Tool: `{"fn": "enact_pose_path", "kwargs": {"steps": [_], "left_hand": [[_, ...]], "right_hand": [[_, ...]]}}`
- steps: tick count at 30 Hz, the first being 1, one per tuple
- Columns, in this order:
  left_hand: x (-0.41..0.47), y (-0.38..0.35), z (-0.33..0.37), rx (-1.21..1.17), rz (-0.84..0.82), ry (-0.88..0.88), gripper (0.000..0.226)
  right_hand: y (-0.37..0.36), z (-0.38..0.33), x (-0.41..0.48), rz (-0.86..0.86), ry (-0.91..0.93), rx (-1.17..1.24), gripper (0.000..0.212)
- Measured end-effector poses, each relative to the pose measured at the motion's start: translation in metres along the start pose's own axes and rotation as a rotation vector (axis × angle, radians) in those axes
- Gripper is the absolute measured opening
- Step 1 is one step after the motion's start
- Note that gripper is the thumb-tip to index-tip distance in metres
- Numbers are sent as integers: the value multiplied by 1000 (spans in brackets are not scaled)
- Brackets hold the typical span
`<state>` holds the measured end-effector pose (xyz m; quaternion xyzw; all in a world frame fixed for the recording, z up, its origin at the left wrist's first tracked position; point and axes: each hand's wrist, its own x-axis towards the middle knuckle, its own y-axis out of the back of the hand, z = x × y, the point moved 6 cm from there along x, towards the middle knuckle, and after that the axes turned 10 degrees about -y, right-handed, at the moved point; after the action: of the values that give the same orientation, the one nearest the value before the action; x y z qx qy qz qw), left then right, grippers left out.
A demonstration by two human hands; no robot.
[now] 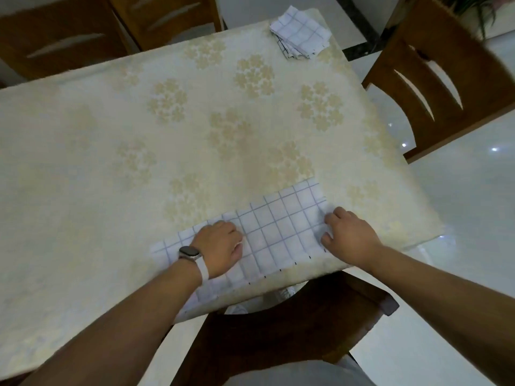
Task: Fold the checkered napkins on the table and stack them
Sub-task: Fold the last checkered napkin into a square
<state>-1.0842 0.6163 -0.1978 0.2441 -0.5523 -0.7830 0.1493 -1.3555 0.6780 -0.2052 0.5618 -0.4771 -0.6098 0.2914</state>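
Already a stack of folded napkins [299, 33] is sitting at upper right on the table [111, 135]. At lower centre one napkin [273, 232] is lying part-folded, so it likely still needs finishing and stacking. The right hand [348, 235] is pinching its right end. The left hand [220, 243] is resting curled on it, grip unclear.

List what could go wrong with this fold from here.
The napkin lies at the near edge of the table; a tug by the right hand gripping its end may drag it off.
The folded stack sits at the far corner; a careless placement could knock it off.
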Motion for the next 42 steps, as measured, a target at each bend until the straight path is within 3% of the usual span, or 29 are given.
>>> {"fn": "enact_pose_path", "kwargs": {"steps": [6, 11, 15, 22, 26, 32, 37, 42], "left_hand": [[128, 28, 37, 42, -41, -129, 25], [201, 29, 38, -74, -93, 38, 29], [227, 14, 26, -108, -211, 128, 31], [246, 8, 28, -257, -215, 141, 23], [253, 5, 37, -268, -348, 64, 32], [261, 7, 55, -149, -451, -71, 12], [265, 12, 74, -256, -551, -68, 14], [260, 16, 82, 102, -759, -167, 25]], "right_hand": [[-7, 25, 8, -66, -310, 252, 44], [-17, 29, 6, -115, -394, 348, 42], [-22, 31, 6, -99, -379, 341, 36], [-26, 39, 9, -78, -409, 442, 41], [-26, 36, 12, -89, -410, 423, 43], [-29, 35, 13, -57, -398, 437, 40], [-30, 35, 13, -45, -398, 458, 40], [-30, 35, 15, -47, -387, 484, 42]]}}
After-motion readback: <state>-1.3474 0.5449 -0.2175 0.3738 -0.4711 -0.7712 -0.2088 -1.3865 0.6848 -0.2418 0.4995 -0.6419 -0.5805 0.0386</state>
